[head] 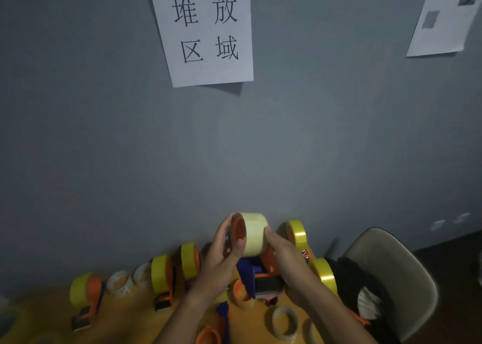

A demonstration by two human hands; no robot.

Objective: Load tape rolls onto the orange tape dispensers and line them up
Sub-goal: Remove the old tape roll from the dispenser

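Observation:
I hold an orange tape dispenser [263,273] with a blue handle up above the table. A pale yellow tape roll [255,232] sits on its orange hub. My left hand [221,257] grips the hub side of the roll, thumb on its front face. My right hand [289,262] grips the roll's right side and the dispenser body. Three loaded dispensers stand in a row on the left: one [86,294], one [163,276] and one [190,261]. Two more yellow rolls [297,232] [324,273] on dispensers stand at the right.
The wooden table [130,325] carries empty cardboard cores [120,282] [284,321], an orange hub [242,294] and another unloaded dispenser [216,330] at the front. A grey wall rises behind with a paper sign [206,30]. A beige chair [391,273] with dark cloth stands right.

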